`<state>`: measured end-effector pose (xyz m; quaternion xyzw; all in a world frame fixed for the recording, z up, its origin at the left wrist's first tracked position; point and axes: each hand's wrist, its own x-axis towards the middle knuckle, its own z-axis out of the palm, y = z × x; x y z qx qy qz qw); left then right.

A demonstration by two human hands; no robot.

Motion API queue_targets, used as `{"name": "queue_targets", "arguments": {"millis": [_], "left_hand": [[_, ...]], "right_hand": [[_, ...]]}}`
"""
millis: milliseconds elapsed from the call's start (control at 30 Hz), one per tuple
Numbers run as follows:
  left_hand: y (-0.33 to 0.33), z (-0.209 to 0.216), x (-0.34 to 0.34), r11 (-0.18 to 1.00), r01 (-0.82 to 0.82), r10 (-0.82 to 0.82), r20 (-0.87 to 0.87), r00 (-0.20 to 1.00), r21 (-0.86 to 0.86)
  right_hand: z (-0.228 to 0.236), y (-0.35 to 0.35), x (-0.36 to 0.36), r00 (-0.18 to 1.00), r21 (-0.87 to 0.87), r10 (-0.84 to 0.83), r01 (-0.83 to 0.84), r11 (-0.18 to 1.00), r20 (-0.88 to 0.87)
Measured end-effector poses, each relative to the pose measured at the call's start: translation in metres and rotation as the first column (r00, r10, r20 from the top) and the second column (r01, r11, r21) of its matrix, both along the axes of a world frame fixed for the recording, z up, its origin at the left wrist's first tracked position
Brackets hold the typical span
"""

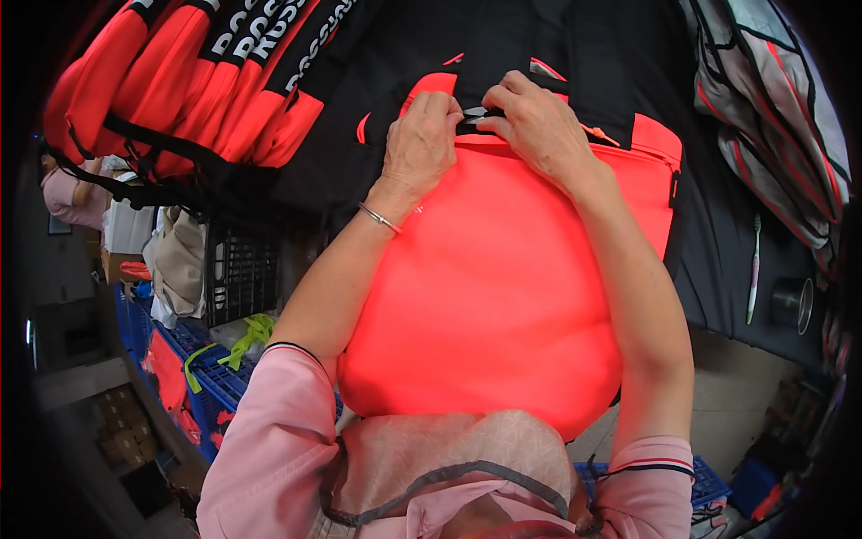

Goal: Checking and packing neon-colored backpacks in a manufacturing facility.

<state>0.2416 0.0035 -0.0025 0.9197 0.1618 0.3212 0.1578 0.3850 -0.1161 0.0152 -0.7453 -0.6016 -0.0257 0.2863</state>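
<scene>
- Fingers of the left hand are bent and drawn close together at the bag's far edge; their tips are partly hidden, so I cannot tell what they grip.
- Right hand: thumb and forefinger nearly meet around a small metal piece, which points toward the left fingertips.
- Bag: bright red, between both forearms, its far end on the black table and its near end close to the person's body.
- Black straps run away from the bag's far end; an orange zip pull lies just right of the right hand.
- Bracelet: around the left wrist.
- More red bags stand in a row at upper left.
- Grey bags lie at upper right, with a brush and a metal cup nearer the person.
- Black crate: left of the table, near green strips.
</scene>
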Motion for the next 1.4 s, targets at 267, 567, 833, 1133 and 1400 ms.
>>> {"name": "queue_targets", "arguments": {"millis": [267, 567, 833, 1133, 1400], "left_hand": [[-0.001, -0.001, 0.001, 1.000, 0.001, -0.001, 0.010, 1.000, 0.006], [-0.016, 0.016, -0.022, 0.901, 0.407, -0.426, 0.128, 0.896, 0.153], [-0.026, 0.011, 0.005, 0.989, 0.061, -0.058, -0.022, 0.998, 0.133], [-0.023, 0.016, 0.041, 0.987, -0.130, 0.096, -0.305, 0.947, -0.094], [-0.053, 0.010, 0.037, 0.886, 0.389, -0.357, -0.167, 0.919, 0.250]], "right_hand": [[0.001, 0.010, -0.004, 0.992, -0.007, 0.059, -0.058, 0.998, 0.115], [0.022, -0.074, 0.027, 0.963, 0.040, -0.269, 0.270, 0.962, -0.016], [0.017, -0.107, 0.008, 0.972, -0.154, -0.190, 0.168, 0.974, -0.140], [0.007, -0.121, 0.011, 0.983, -0.047, -0.028, 0.020, 0.999, -0.179], [0.008, -0.123, 0.011, 0.994, -0.067, 0.029, -0.037, 0.997, -0.109]]}}
